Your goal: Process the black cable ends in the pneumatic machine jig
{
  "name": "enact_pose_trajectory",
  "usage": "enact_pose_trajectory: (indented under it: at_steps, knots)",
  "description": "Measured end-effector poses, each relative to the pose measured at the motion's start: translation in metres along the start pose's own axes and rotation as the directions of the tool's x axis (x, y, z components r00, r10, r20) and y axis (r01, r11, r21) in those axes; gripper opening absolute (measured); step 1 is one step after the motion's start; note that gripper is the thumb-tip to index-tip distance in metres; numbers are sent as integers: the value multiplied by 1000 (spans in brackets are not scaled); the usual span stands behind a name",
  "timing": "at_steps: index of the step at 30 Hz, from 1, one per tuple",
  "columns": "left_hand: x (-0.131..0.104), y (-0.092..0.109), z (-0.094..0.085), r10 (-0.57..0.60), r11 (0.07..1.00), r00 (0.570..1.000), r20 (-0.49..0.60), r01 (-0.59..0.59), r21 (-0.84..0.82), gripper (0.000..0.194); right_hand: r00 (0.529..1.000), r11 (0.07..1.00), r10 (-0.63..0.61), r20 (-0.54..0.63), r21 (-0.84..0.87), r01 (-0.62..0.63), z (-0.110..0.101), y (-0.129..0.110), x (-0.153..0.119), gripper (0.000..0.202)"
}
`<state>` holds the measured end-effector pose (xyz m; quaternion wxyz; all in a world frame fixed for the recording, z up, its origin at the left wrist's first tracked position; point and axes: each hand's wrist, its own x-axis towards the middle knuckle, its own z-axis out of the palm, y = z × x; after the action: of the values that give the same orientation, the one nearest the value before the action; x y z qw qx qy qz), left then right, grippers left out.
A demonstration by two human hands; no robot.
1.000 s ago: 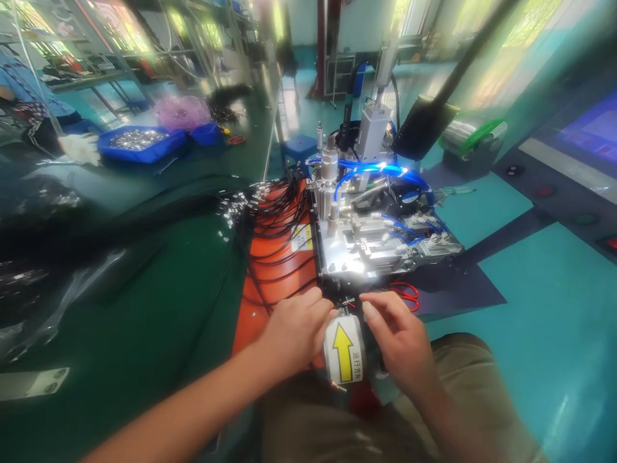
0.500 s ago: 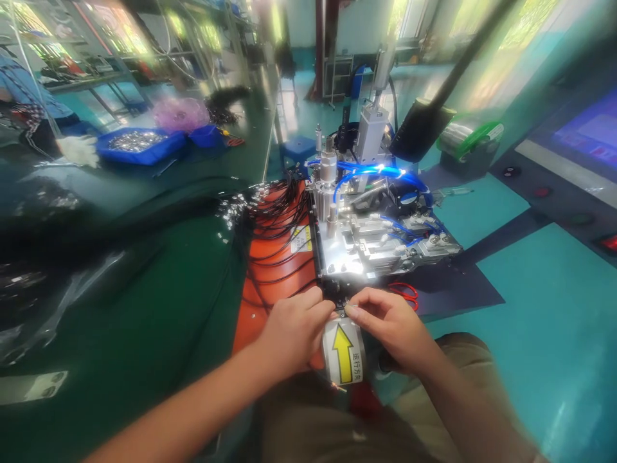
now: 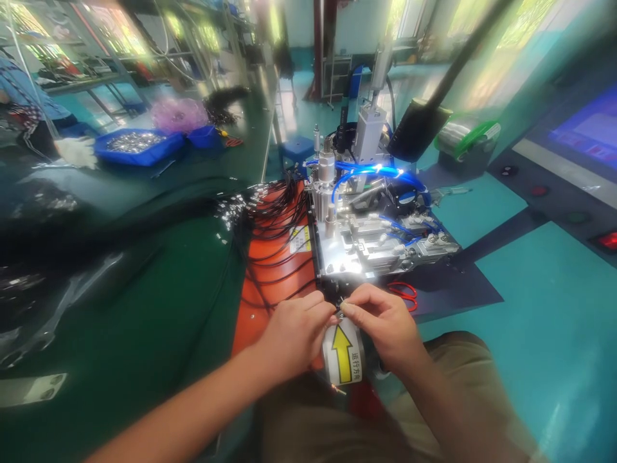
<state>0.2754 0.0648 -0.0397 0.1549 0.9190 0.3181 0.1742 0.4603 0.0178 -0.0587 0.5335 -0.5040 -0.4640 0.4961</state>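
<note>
My left hand [image 3: 299, 328] is closed in a pinch at the near end of the metal machine [image 3: 357, 244]. My right hand [image 3: 385, 325] pinches close beside it, thumb and forefinger together around a tiny thin piece. What either hand holds is too small and hidden to name. Just below the fingertips lies a white label with a yellow arrow [image 3: 343, 357]. Black cables [image 3: 277, 260] run across the orange cover [image 3: 270, 283] left of the machine, close to my left hand. Red-handled scissors [image 3: 405, 294] lie behind my right hand.
A spool with green rims [image 3: 467, 140] stands beyond the machine, near a control panel [image 3: 569, 186] at right. At left are a blue tray of small metal parts [image 3: 132, 143], a wrench [image 3: 62, 302] and loose metal terminals [image 3: 236, 209]. Another person's sleeve [image 3: 31, 90] shows far left.
My right hand has shifted slightly left, its fingertips closer to my left hand. My left hand stays almost where it was, still pinched.
</note>
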Motion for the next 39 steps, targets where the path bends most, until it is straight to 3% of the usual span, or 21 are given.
enact_pose_trajectory:
  at_steps: [4, 9, 15, 20, 28, 39]
  knots:
    - [-2, 1, 0, -1, 1000, 1000, 26, 1, 6, 29, 999, 1000, -18, -36, 8, 18, 5, 2, -1, 13]
    - [-2, 2, 0, -49, 996, 998, 32, 47, 73, 30, 997, 996, 75, -24, -46, -76, 0, 1, -3, 14]
    - [1, 2, -3, -78, 994, 995, 58, 73, 85, 32, 985, 988, 146, 94, -58, -141, -16, -5, -4, 20]
    - [0, 0, 0, -73, 992, 995, 67, 66, 110, 32, 986, 976, 130, 100, -186, -110, -25, -14, 1, 21]
    - [0, 0, 1, -70, 992, 994, 84, 61, 109, 30, 988, 948, 92, 123, -314, -49, -21, -16, 6, 24]
    - [3, -3, -6, -134, 988, 990, 44, 137, -70, 15, 993, 954, 114, -45, -274, -122, -10, 9, 4, 30]
